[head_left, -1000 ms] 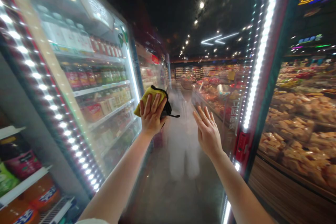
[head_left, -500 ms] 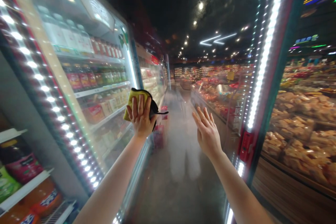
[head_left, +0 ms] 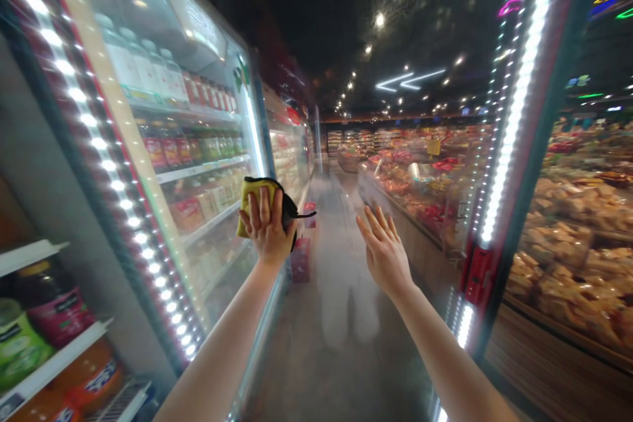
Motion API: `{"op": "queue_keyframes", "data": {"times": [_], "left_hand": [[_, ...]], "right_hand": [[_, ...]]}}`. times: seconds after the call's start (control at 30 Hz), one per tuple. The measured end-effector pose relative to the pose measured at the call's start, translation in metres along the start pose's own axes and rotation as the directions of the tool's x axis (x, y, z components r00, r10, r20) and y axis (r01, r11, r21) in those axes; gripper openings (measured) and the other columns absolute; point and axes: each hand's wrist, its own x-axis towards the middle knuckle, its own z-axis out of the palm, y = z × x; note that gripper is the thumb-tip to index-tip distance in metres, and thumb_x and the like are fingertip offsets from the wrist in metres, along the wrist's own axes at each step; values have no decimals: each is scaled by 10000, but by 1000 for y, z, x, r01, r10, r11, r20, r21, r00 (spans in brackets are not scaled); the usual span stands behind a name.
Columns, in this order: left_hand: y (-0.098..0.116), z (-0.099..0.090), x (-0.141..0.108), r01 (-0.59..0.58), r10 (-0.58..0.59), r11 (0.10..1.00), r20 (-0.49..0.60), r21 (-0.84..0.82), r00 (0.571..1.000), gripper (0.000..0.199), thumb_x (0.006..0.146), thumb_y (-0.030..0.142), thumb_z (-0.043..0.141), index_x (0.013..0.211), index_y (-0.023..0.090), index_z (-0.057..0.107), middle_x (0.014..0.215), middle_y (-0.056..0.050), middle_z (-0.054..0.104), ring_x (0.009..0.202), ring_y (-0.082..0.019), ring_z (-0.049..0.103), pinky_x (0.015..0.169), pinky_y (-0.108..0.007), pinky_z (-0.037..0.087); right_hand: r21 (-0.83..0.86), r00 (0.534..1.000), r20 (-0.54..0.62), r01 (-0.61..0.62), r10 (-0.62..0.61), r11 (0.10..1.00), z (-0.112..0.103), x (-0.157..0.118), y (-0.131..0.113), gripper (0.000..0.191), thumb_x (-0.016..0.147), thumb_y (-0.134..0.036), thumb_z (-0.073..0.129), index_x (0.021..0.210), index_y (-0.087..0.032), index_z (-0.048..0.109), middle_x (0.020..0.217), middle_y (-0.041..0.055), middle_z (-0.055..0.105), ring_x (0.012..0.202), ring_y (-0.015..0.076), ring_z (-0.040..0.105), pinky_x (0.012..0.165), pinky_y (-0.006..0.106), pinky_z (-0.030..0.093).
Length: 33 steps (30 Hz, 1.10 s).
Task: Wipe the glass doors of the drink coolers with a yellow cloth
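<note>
My left hand [head_left: 266, 227] presses a folded yellow cloth [head_left: 255, 203] with dark edging against a large pane of glass [head_left: 336, 165], its fingers spread over the cloth. A thin dark strap or tag trails from the cloth's right side. My right hand [head_left: 384, 254] is raised with its fingers apart and holds nothing. It is at or very near the same glass, though the exact contact is hard to tell. A pale, blurred figure [head_left: 346, 283] shows in the pane, probably a reflection.
A lit drinks cooler [head_left: 198, 145] with bottles stands on the left, beside a shelf of packaged goods [head_left: 49, 316]. Strips of LED lights line the frames. A red latch [head_left: 478, 275] sits on the right frame. Beyond it are piled baked snacks [head_left: 568, 257]. A long store aisle runs ahead.
My left hand and the cloth have moved left and slightly down across the glass. My right hand has shifted slightly left. The view has turned a little, moving the surroundings sideways.
</note>
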Motion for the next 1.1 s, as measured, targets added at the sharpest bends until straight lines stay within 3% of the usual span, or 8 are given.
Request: {"op": "queue_keyframes", "data": {"times": [0.17,0.3,0.43,0.53,0.67,0.8,0.93,1.1], "left_hand": [[-11,10,-47,-188,188,982,153,-13,970,727,885,346,659,1558,272,393,1633,-97,357,1566,-384,93,1244,-667,-21],[-16,4,-22,-362,364,931,233,-55,901,728,858,393,699,1531,356,424,1603,-42,416,1552,-367,203,1254,-632,-65],[-42,-8,1,-178,180,984,75,-33,981,734,900,434,639,1568,321,358,1656,-53,315,1567,-359,154,1267,-625,-11],[-59,-5,-24,-23,23,1000,-25,-9,999,733,936,398,587,1596,264,296,1672,-91,273,1576,-358,90,1263,-638,12],[-59,5,-62,-221,222,975,110,-19,969,720,898,434,652,1554,274,404,1617,-91,394,1561,-382,146,1258,-625,-45],[-53,2,-43,-363,369,929,163,-65,915,715,892,468,662,1547,345,401,1590,-42,446,1539,-353,259,1270,-576,-67],[-64,-4,-24,-171,172,985,43,-12,984,738,913,435,631,1580,307,342,1650,-57,339,1565,-344,176,1281,-576,2],[-64,6,-65,-16,17,999,-9,29,1000,754,917,402,607,1594,239,318,1658,-105,320,1575,-369,82,1269,-611,9]], "right_hand": [[3,1000,-7,3,-3,1000,11,4,-22,717,925,0,374,1583,-281,351,1627,67,386,1565,233,177,1245,565,303],[-4,999,2,43,-42,999,23,19,-43,696,943,-16,378,1586,-283,342,1631,66,377,1566,227,178,1253,560,287],[-58,999,12,45,-45,997,36,24,-56,688,934,4,377,1568,-264,385,1640,72,358,1567,230,176,1256,550,275],[-121,999,30,14,-11,993,45,18,-63,689,932,4,391,1570,-257,382,1653,80,329,1569,243,171,1254,552,266],[-194,998,53,-19,30,981,53,11,-72,662,980,-88,449,1598,-281,313,1687,91,231,1572,276,164,1243,571,264],[-236,998,55,-8,21,972,57,8,-72,730,993,-116,464,1630,-323,172,1701,81,179,1574,283,156,1234,572,277],[-243,999,46,15,-4,970,60,4,-67,821,976,-83,458,1634,-348,45,1708,60,151,1577,280,136,1234,572,275],[-240,1000,30,15,-8,971,64,1,-67,807,983,-100,454,1635,-337,41,1704,62,170,1574,291,153,1237,584,258]]}}
